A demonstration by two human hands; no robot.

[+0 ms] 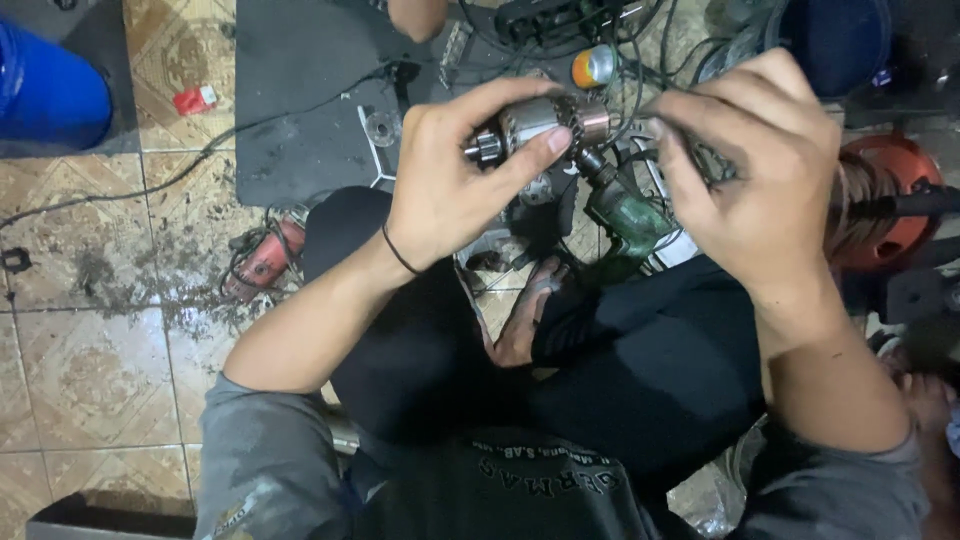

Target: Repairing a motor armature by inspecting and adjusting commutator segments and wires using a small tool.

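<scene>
My left hand point(450, 180) grips a motor armature point(545, 122), a metal rotor with copper commutator and a small gear end pointing left. My right hand point(755, 165) is closed just right of the rotor, its fingertips at the commutator end, with dark wires under the fingers. I cannot tell what the right hand pinches. Below the rotor lies a green power drill body point(625, 215) on the floor between my crossed legs in black trousers.
A red angle grinder point(262, 258) with coiled cord lies on the tiled floor at left. A black mat point(300, 90) covers the floor ahead. A blue drum point(45, 85) stands far left, a red round tool point(890, 200) at right, tangled cables at top.
</scene>
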